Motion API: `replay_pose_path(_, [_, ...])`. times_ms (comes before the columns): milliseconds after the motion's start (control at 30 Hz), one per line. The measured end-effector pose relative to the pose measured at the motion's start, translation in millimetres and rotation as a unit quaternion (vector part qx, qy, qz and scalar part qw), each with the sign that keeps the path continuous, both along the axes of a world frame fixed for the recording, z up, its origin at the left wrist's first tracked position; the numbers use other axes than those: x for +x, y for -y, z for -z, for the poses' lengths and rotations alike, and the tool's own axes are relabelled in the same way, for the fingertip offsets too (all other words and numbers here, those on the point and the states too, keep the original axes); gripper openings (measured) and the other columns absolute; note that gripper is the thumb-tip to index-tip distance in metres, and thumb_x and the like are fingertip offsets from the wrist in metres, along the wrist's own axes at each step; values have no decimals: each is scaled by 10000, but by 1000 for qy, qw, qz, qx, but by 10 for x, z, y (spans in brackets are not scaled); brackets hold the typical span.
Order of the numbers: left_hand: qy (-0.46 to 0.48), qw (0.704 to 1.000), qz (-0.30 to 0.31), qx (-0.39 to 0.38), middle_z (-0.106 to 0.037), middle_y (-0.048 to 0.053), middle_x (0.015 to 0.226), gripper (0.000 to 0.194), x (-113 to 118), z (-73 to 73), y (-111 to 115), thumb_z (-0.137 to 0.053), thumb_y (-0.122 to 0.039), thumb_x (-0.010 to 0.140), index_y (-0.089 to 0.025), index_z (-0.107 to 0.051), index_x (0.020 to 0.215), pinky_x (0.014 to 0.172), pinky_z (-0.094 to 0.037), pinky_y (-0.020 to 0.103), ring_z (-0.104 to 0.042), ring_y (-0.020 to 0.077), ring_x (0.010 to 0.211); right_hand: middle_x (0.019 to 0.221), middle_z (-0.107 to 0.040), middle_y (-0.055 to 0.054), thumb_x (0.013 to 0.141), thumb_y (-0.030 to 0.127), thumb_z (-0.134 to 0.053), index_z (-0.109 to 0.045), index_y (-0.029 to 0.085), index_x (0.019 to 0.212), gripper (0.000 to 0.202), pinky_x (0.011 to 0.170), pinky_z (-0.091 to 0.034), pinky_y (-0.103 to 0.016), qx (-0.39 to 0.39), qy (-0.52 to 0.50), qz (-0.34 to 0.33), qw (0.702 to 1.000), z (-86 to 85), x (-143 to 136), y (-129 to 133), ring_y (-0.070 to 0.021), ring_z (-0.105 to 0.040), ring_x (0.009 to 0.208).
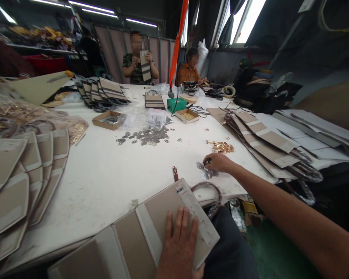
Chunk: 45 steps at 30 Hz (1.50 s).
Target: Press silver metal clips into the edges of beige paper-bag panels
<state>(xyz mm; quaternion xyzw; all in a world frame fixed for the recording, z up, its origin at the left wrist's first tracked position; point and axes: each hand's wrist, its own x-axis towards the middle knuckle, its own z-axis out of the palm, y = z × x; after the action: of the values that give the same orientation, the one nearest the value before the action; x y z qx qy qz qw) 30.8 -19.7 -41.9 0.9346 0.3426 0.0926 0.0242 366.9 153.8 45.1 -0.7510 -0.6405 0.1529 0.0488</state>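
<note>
Cool tube lights (93, 7) glow at far left; the far-right windows (248, 19) are blown out white. The far room is dim, the white tabletop (104, 166) evenly lit with soft shadows. Edges look stretched and slightly soft; two faces are pixelated.

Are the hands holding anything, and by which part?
Left hand holds a beige panel by its near right edge, fingers on top; right hand: cannot tell.
</note>
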Motion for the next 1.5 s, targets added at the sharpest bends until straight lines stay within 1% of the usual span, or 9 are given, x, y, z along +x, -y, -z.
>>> replay_pose_path(133, [14, 999, 12, -38, -216, 191, 1753, 1106, -33, -116, 6, -785, -534, 726, -237, -287, 1667, 1304, -54, 679, -168, 426, 1624, 864, -783, -9, 777, 252, -745, -806, 221, 877, 121, 703, -516, -244, 40, -62, 8, 997, -92, 47, 64, -174, -700, 784])
replay_pose_path(267, [26, 997, 6, -76, -176, 174, 1767, 1016, -18, -225, 31, -725, -638, 810, -247, -321, 1657, 1314, -11, 667, -109, 408, 1639, 755, -738, -14, 850, 369, -697, -783, 193, 941, 216, 580, -501, -246, 63, -140, 23, 988, -303, -44, 326, -160, -659, 650])
replay_pose_path(333, [29, 995, 10, -99, -167, 194, 1764, 1006, -7, -270, 33, -700, -691, 829, -227, -343, 1647, 1312, 12, 668, -94, 413, 1639, 709, -719, -13, 832, 399, -727, -788, 189, 952, 249, 550, -491, -251, 51, -203, 2, 978, -408, -211, 529, -159, -640, 610])
replay_pose_path(433, [35, 991, 23, -124, -168, 219, 1757, 1009, -4, -334, 22, -715, -677, 838, -203, -339, 1646, 1313, 30, 656, -83, 411, 1641, 794, -765, -21, 826, 384, -747, -808, 205, 981, 244, 621, -522, -264, -18, -270, -74, 960, -472, -586, 855, -172, -671, 681])
replay_pose_path(567, [44, 990, 24, -133, -169, 232, 1753, 1016, -5, -395, 26, -755, -624, 827, -187, -335, 1643, 1317, 26, 642, -70, 408, 1643, 947, -805, -9, 853, 299, -702, -816, 238, 1005, 200, 801, -561, -294, -92, -275, -151, 945, -320, -1021, 1105, -206, -731, 864])
replay_pose_path(767, [55, 990, 0, -131, -183, 231, 1746, 1015, 1, -371, 77, -793, -606, 797, -202, -367, 1625, 1323, 10, 630, -76, 406, 1642, 1017, -803, -4, 807, 180, -692, -813, 253, 972, 217, 850, -537, -288, -84, -212, -190, 955, -121, -1173, 1073, -202, -731, 915])
replay_pose_path(967, [55, 989, -1, -135, -195, 248, 1737, 1048, -1, -386, 81, -805, -618, 782, -198, -355, 1631, 1319, -7, 636, -79, 427, 1637, 929, -797, 8, 804, 170, -712, -785, 248, 943, 176, 808, -529, -285, -97, -174, -169, 965, -156, -1182, 1056, -200, -723, 863])
replay_pose_path(1233, [33, 990, 13, -138, -143, 257, 1749, 1077, -2, -438, 57, -773, -644, 810, -184, -292, 1656, 1310, 19, 632, -79, 432, 1636, 954, -816, -4, 816, 180, -699, -808, 261, 964, 201, 838, -549, -299, -137, -145, -212, 957, -192, -1177, 973, -223, -740, 877])
replay_pose_path(1500, [26, 991, 13, -131, -191, 243, 1742, 1074, 4, -442, 58, -757, -653, 819, -179, -284, 1658, 1306, 33, 631, -98, 436, 1632, 915, -810, 11, 830, 195, -683, -817, 268, 961, 201, 808, -543, -286, -137, -144, -198, 960, -183, -1168, 963, -218, -736, 861])
